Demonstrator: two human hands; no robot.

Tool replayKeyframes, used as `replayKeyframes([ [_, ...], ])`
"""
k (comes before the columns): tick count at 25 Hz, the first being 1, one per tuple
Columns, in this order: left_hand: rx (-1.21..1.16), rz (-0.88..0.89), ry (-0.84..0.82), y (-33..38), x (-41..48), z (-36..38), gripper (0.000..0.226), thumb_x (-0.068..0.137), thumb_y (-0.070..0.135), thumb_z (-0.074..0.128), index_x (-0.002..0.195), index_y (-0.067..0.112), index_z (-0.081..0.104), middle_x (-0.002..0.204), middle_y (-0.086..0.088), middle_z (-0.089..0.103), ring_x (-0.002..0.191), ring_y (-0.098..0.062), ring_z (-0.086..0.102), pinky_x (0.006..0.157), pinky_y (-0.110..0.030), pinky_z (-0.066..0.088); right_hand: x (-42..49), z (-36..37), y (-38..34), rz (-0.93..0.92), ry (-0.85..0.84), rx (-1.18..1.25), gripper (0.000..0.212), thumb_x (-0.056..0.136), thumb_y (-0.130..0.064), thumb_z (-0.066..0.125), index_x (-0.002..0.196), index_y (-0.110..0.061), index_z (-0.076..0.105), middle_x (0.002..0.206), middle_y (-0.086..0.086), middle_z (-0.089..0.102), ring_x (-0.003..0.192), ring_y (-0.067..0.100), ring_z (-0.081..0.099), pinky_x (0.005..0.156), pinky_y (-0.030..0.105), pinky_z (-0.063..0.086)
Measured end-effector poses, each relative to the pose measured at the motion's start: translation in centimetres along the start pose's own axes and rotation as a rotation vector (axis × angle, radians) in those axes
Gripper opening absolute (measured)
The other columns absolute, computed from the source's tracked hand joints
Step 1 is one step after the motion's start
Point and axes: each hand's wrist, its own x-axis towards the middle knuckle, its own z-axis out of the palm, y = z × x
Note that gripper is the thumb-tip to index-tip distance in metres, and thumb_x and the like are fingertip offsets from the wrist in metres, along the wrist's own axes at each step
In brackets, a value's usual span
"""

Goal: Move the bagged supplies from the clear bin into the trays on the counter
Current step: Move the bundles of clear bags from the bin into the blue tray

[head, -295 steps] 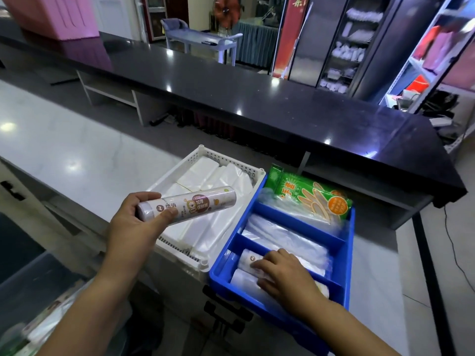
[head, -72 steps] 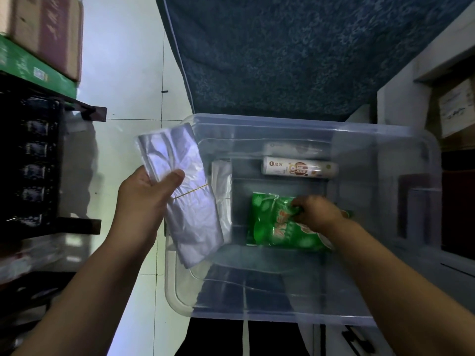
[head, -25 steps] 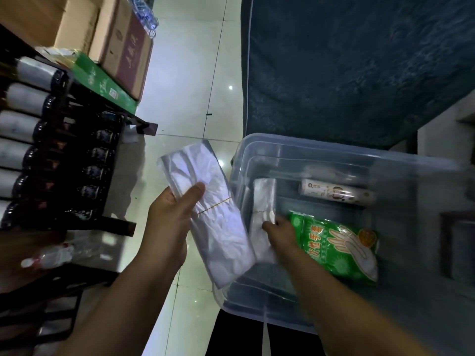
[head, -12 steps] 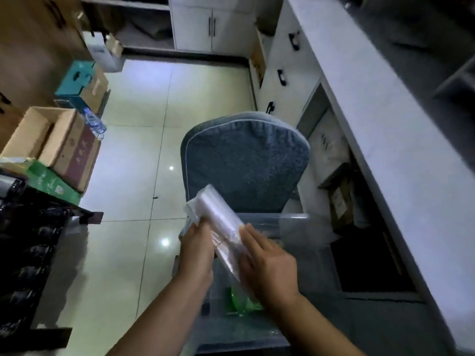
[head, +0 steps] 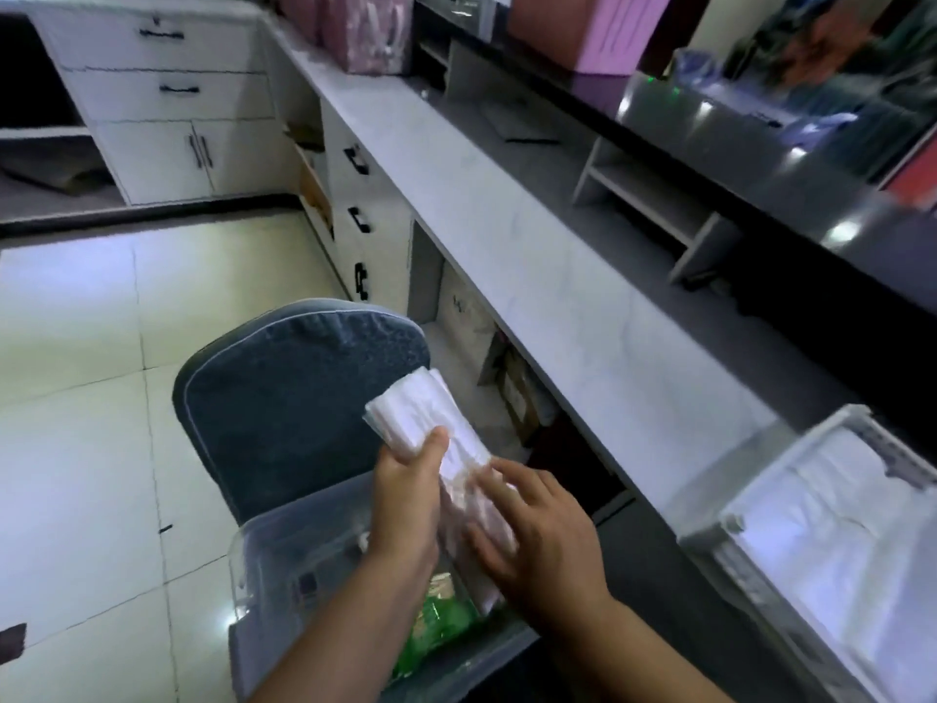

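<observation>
A stack of clear plastic bags (head: 426,418) is held above the clear bin (head: 284,555). My left hand (head: 408,492) grips its left side, thumb on top. My right hand (head: 537,540) lies against the lower right part of the stack, fingers spread over it. A green glove packet (head: 436,621) lies in the bin under my arms. At the right edge, a white tray (head: 710,537) on the counter holds white folded bags. The blue tray is out of view.
A blue-grey chair back (head: 299,393) stands behind the bin. The grey counter (head: 507,215) runs diagonally from top left to right. White drawers (head: 360,195) sit under it, and pink boxes (head: 365,27) stand at its far end.
My view has swung up and right from the bin toward the counter. Both hands have lifted the bags out of the bin, and the white tray has come into sight.
</observation>
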Motion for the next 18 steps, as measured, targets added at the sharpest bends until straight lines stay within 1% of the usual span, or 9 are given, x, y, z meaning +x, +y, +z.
replayKeyframes([
  [2, -0.015, -0.040, -0.107, -0.5, -1.1, 2.4, 0.025, 0.078, 0.026, 0.070, 0.101, 0.016, 0.064, 0.087, -0.009, 0.074, 0.076, -0.024, 0.072, 0.065, -0.035, 0.056, -0.7, -2.4, 2.6, 0.293, 0.012, 0.247, 0.055, 0.078, -0.043, 0.062, 0.128, -0.024, 0.048, 0.122, -0.009, 0.053, 0.105, 0.006, 0.051, 0.086, 0.020, 0.044],
  [4, -0.039, -0.062, -0.207, -1.0, -2.6, 5.0, 0.026, 0.076, 0.030, 0.072, 0.099, 0.018, 0.066, 0.085, -0.008, 0.076, 0.078, -0.026, 0.072, 0.070, -0.041, 0.057, -1.3, -5.0, 5.0, 0.617, -0.110, 0.659, 0.060, 0.078, -0.042, 0.068, 0.130, -0.026, 0.041, 0.123, -0.010, 0.052, 0.101, 0.002, 0.055, 0.081, 0.011, 0.043],
  [5, -0.055, -0.065, -0.234, -1.3, -3.5, 6.3, 0.027, 0.076, 0.032, 0.072, 0.098, 0.017, 0.067, 0.083, -0.009, 0.076, 0.078, -0.028, 0.072, 0.072, -0.044, 0.058, -1.7, -6.0, 5.9, 0.716, -0.196, 0.862, 0.056, 0.077, -0.045, 0.069, 0.125, -0.028, 0.045, 0.120, -0.008, 0.057, 0.095, 0.001, 0.061, 0.075, 0.008, 0.046],
  [7, -0.054, -0.097, -0.271, -2.4, -5.9, 9.5, 0.034, 0.077, 0.040, 0.069, 0.097, 0.013, 0.068, 0.083, -0.012, 0.076, 0.078, -0.029, 0.072, 0.074, -0.044, 0.057, -3.9, -8.2, 7.7, 0.755, -0.291, 1.105, 0.045, 0.074, -0.045, 0.069, 0.113, -0.029, 0.054, 0.108, -0.005, 0.068, 0.089, 0.004, 0.067, 0.070, 0.013, 0.052],
  [8, -0.060, -0.137, -0.295, -3.1, -7.3, 11.1, 0.038, 0.078, 0.044, 0.066, 0.096, 0.011, 0.069, 0.086, -0.014, 0.075, 0.079, -0.029, 0.072, 0.074, -0.042, 0.057, -5.3, -9.1, 8.5, 0.733, -0.283, 1.162, 0.040, 0.076, -0.040, 0.070, 0.111, -0.027, 0.056, 0.102, -0.005, 0.072, 0.088, 0.005, 0.069, 0.070, 0.017, 0.053],
  [10, -0.113, -0.257, -0.365, -4.6, -10.4, 14.1, 0.045, 0.080, 0.049, 0.061, 0.095, 0.008, 0.070, 0.089, -0.019, 0.074, 0.079, -0.030, 0.072, 0.068, -0.038, 0.058, -8.5, -11.0, 10.2, 0.709, -0.198, 1.152, 0.030, 0.080, -0.031, 0.070, 0.107, -0.025, 0.059, 0.093, -0.010, 0.075, 0.085, 0.003, 0.068, 0.069, 0.016, 0.052],
  [13, -0.163, -0.422, -0.488, -7.4, -15.3, 18.0, 0.048, 0.080, 0.052, 0.059, 0.095, 0.008, 0.069, 0.081, -0.018, 0.074, 0.074, -0.030, 0.072, 0.058, -0.036, 0.057, -13.7, -14.7, 13.3, 0.736, -0.074, 0.967, 0.033, 0.072, -0.033, 0.074, 0.103, -0.031, 0.061, 0.096, -0.010, 0.072, 0.088, -0.002, 0.066, 0.075, 0.014, 0.050],
  [15, -0.128, -0.448, -0.572, -9.7, -19.2, 20.7, 0.048, 0.076, 0.052, 0.063, 0.093, 0.008, 0.071, 0.082, -0.018, 0.075, 0.076, -0.030, 0.072, 0.061, -0.037, 0.056, -17.9, -18.0, 15.9, 0.771, -0.026, 0.885, 0.033, 0.068, -0.033, 0.075, 0.099, -0.030, 0.064, 0.093, -0.008, 0.073, 0.085, -0.003, 0.066, 0.075, 0.014, 0.050],
  [18, -0.042, -0.443, -0.675, -12.6, -24.5, 24.7, 0.042, 0.066, 0.051, 0.071, 0.076, 0.011, 0.077, 0.082, -0.013, 0.076, 0.074, -0.028, 0.073, 0.060, -0.037, 0.057, -24.5, -22.6, 19.7, 0.798, -0.002, 0.773, 0.035, 0.060, -0.038, 0.073, 0.092, -0.027, 0.066, 0.081, -0.011, 0.070, 0.072, -0.010, 0.061, 0.065, 0.009, 0.048],
])
